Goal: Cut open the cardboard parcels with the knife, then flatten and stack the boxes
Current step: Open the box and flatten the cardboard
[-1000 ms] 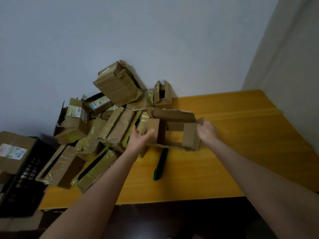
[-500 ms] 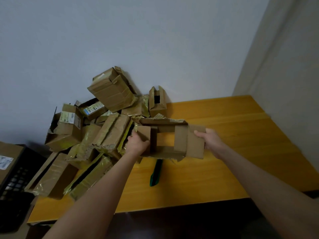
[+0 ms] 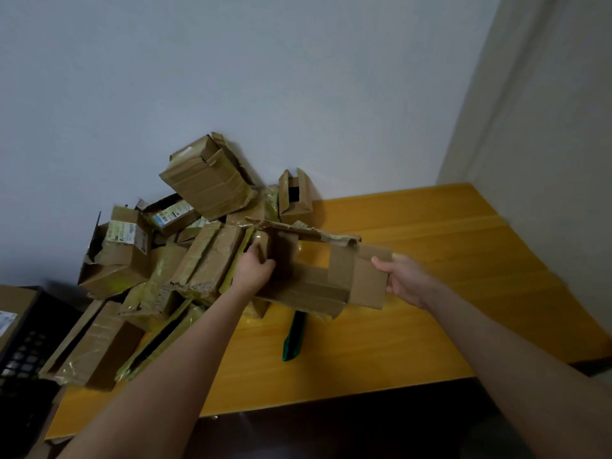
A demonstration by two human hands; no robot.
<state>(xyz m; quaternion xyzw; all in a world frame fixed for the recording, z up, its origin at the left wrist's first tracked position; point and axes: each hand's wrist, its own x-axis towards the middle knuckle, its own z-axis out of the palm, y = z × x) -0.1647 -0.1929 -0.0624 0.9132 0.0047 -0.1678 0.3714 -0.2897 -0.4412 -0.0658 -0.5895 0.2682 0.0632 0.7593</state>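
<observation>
An opened brown cardboard box [image 3: 308,286], both ends open so the table shows through it, is held above the yellow table [image 3: 430,293]. My left hand [image 3: 253,271] grips its left end flap. My right hand [image 3: 402,279] pinches the right flap, thumb on top. Below the box a green-handled knife [image 3: 293,339] lies on the table, its upper part hidden by the cardboard. A heap of taped cardboard parcels [image 3: 198,256] fills the table's left side against the wall.
A black plastic crate [image 3: 23,352] with a labelled box [image 3: 13,313] on it stands left of the table. A white wall runs behind and a second wall closes the right side. Bare tabletop stretches to the right of the box.
The box has been lifted and pulled wider between my hands, its right flap now spread out flat. My right hand has shifted right along that flap. The camera has tilted upward.
</observation>
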